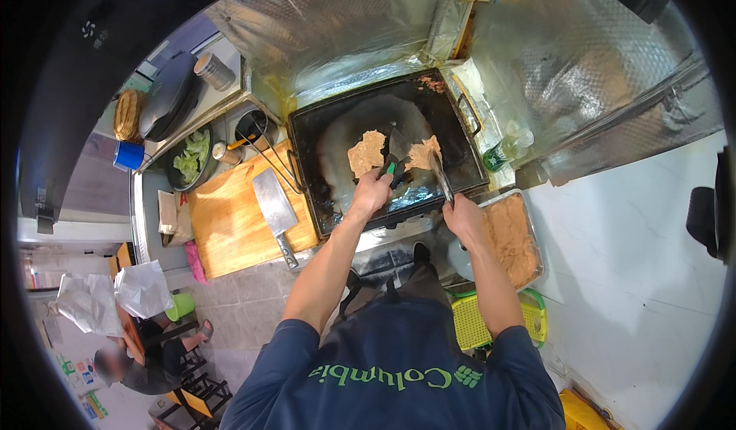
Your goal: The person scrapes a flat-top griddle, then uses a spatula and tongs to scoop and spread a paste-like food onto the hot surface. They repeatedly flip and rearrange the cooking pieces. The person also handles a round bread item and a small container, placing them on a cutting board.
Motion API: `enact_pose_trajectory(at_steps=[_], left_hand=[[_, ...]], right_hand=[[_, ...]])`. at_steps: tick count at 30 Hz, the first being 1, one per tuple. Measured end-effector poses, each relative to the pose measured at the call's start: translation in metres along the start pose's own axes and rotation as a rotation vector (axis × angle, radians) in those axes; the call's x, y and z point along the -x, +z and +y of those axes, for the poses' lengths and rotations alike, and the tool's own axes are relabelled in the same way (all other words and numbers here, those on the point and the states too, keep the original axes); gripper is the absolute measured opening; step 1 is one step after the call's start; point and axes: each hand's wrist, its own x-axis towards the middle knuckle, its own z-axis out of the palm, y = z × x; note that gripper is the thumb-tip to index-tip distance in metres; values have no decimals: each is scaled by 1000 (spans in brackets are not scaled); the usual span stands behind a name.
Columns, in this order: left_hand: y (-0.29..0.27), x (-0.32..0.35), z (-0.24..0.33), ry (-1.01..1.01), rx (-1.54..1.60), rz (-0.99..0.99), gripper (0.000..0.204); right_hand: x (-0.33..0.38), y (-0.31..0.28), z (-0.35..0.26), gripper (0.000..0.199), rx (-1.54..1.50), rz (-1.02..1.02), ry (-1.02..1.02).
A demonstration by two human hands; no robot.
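My left hand [372, 192] is closed round a tool with a black and green handle [392, 168]. Its dark end reaches over the black square griddle [307, 123], and I cannot make out its exact kind. In my right hand [463, 220] is a pair of metal tongs [442, 178], whose tips touch a ragged piece of meat [422, 154] on the right of the hot plate. Another flat, pale brown piece of meat [367, 154] lies on the griddle just beyond my left hand. Small reddish scraps [431, 84] sit in the griddle's far right corner.
Left of the griddle, a cleaver [273, 200] rests on a wooden cutting board [218, 219]. Beyond it stands a pan of lettuce [188, 161]. A tray of raw meat [512, 238] is beside my right forearm, near a green bottle [497, 154]. Someone sits [153, 369] at lower left.
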Motion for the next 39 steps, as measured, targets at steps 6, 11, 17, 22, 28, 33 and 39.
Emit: enact_pose_trajectory(at_steps=[6,11,17,22,28,33,39], left_hand=[[5,16,18,-97,74,-127,21],[8,22,27,-298,119,-197,17],[5,30,20,-148,117,-153,19],[-8,4,3,-41,-60,9,33],[-1,-5,-1,153,-312,172,37],[-19,29,11,-44,-278,-41,36],[-68,78,5,-12,-464,14,33]], right_hand=[[-14,-9,-5,29,40,28,-28],[-48,3,-12,30,74,51,0],[-67,-5,-18,31,-18,90,22],[-39,-15,-2,30,13,26,16],[-31,-20,-6,28,53,35,-15],[-12,-15,-12,27,57,-52,-150],[26,-14,-30,27,19,-206,-224]])
